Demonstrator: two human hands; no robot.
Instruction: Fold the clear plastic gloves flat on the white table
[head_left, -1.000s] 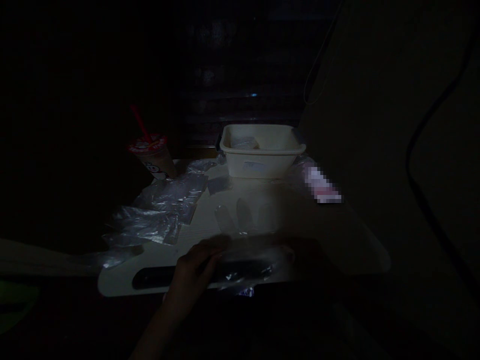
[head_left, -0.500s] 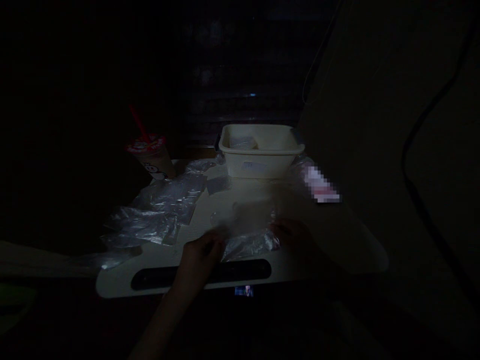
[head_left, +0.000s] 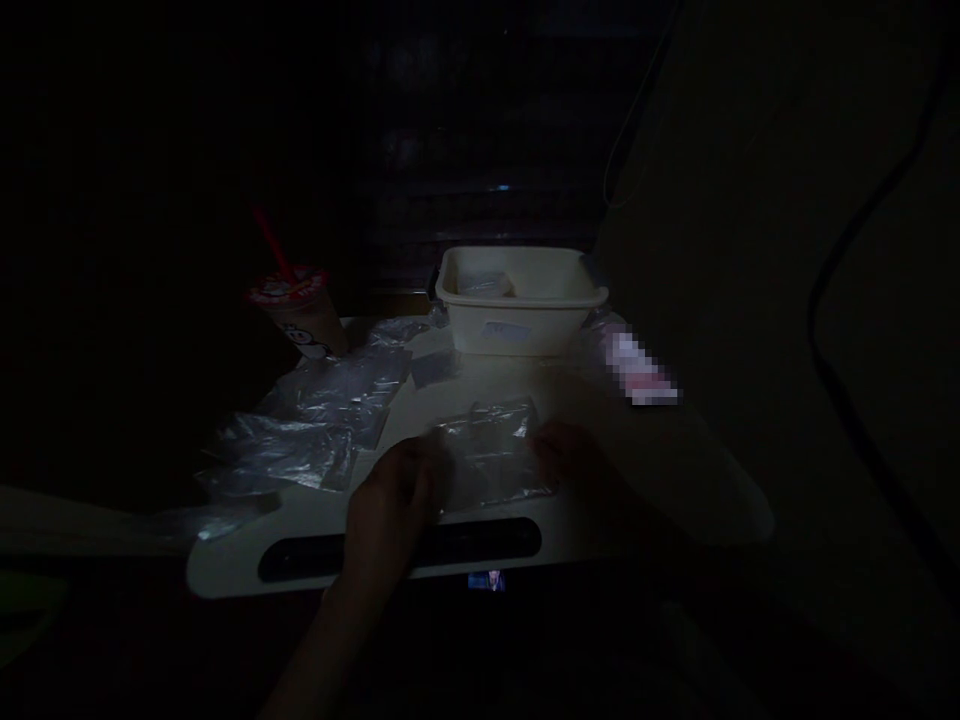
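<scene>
In the dim head view a clear plastic bag (head_left: 487, 455) is spread flat between my two hands, low over the white table (head_left: 420, 425). My left hand (head_left: 394, 495) is closed on the bag's left edge. At the opposite edge my right hand (head_left: 566, 455), very dark, has its fingers closed on the plastic. Whatever the bag contains cannot be made out. Left of my hands lies a loose spread of clear plastic bags (head_left: 292, 450), with a small flat packet (head_left: 435, 368) near them.
A cream plastic tub (head_left: 517, 325) stands at the table's back, holding a clear packet (head_left: 484, 284). At the back left is a drink cup (head_left: 304, 320) with a red straw. A blurred-out pink and white item (head_left: 637, 370) lies right. A dark slot (head_left: 465, 543) runs along the front edge.
The bag between my hands was smeared and crumpled; now it lies flatter and its outline shows. My left hand has shifted slightly left.
</scene>
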